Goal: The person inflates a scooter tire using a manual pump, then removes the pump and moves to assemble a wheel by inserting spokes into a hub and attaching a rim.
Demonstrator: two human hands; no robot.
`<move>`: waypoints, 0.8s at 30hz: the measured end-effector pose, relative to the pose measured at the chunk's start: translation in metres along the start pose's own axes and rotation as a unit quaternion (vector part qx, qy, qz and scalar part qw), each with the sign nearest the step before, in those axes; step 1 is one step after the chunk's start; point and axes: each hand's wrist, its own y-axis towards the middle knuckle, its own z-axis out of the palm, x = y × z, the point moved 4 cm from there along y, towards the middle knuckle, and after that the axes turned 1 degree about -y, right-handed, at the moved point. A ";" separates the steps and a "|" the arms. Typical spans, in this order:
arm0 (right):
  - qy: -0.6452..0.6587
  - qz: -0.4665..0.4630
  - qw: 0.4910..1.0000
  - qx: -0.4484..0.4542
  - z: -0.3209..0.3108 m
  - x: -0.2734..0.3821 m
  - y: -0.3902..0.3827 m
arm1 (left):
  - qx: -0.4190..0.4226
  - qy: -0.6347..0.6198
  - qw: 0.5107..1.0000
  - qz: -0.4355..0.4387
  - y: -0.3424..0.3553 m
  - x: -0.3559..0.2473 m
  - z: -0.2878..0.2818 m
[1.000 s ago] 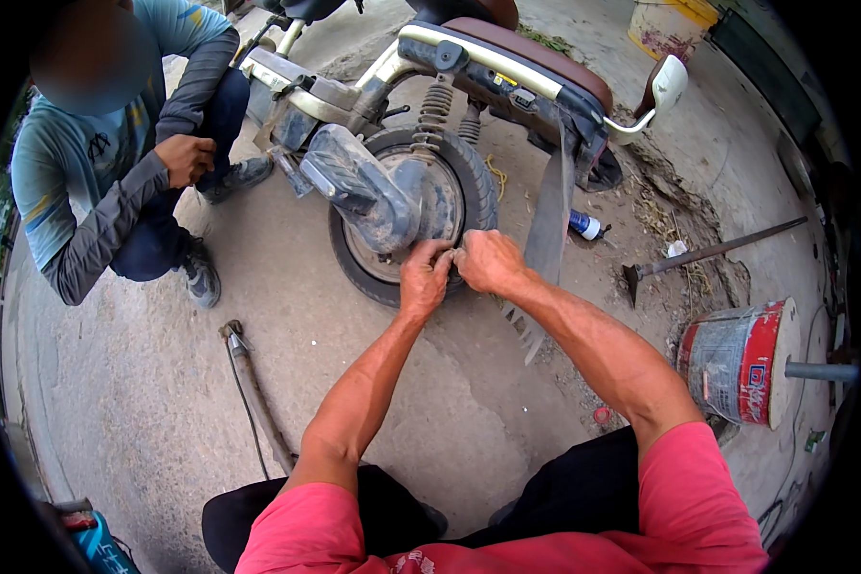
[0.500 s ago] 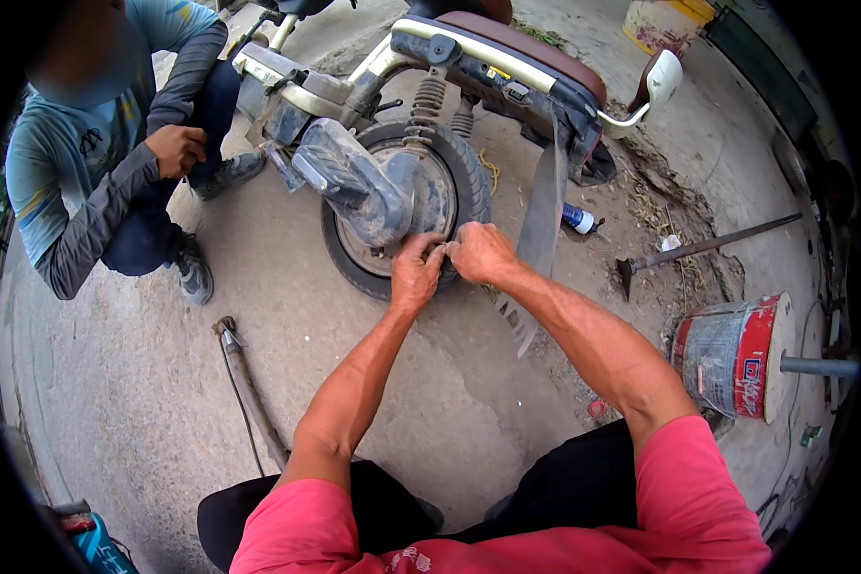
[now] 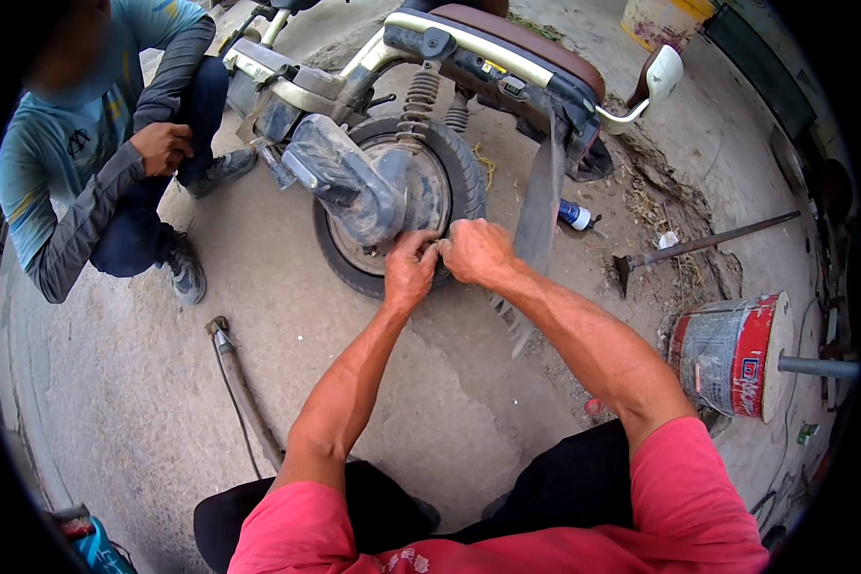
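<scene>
The tyre (image 3: 454, 177) of the scooter's (image 3: 469, 57) rear wheel sits straight ahead of me on the concrete floor (image 3: 287, 325). My left grip (image 3: 409, 273) and right grip (image 3: 474, 251) are both pinched shut on its near edge (knuckles touching each other), fingers curled tight over the rubber.

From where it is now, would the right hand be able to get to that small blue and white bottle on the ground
Probably yes. The right hand is on the rear tyre, and the bottle lies just beyond the hanging mudflap, which partly stands between them; reaching around it looks easy.
</scene>
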 end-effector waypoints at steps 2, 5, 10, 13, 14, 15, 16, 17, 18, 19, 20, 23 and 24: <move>0.004 0.008 1.000 0.009 0.001 -0.001 0.002 | 0.000 0.002 1.000 0.002 0.001 -0.001 0.000; 0.024 0.025 0.999 0.018 0.005 -0.005 0.006 | 0.004 0.008 1.000 0.010 0.002 -0.002 0.000; 0.081 0.068 0.994 0.028 0.007 -0.010 0.008 | 0.027 -0.002 1.000 -0.017 0.005 -0.001 0.001; 0.107 0.084 0.990 0.039 0.010 -0.014 0.010 | 0.026 -0.003 1.000 -0.012 0.004 -0.001 0.001; 0.112 0.088 0.989 0.045 0.011 -0.016 0.011 | 0.027 -0.010 0.999 -0.016 0.004 0.000 0.001; 0.119 0.093 0.987 0.051 0.011 -0.015 0.011 | 0.028 -0.016 0.999 -0.021 0.004 0.002 0.000; 0.112 0.090 0.989 0.048 0.012 -0.013 0.011 | 0.031 -0.017 0.999 -0.017 0.003 0.003 0.000; 0.105 0.086 0.990 0.044 0.012 -0.012 0.010 | 0.033 -0.017 0.999 -0.013 0.003 0.004 -0.001; 0.098 0.085 0.991 0.040 0.012 -0.013 0.010 | 0.036 -0.019 0.999 -0.009 0.003 0.002 0.000; 0.095 0.085 0.991 0.035 0.013 -0.014 0.011 | 0.038 -0.016 0.999 -0.009 0.003 0.000 0.000; 0.092 0.085 0.992 0.030 0.015 -0.015 0.013 | 0.040 -0.013 0.999 -0.009 0.003 -0.001 0.001; 0.143 0.123 0.979 0.076 0.017 -0.020 0.017 | 0.048 0.002 0.999 -0.011 0.005 -0.010 0.000; 0.169 0.142 0.970 0.105 0.019 -0.021 0.016 | 0.050 0.009 0.999 -0.015 0.003 -0.011 -0.001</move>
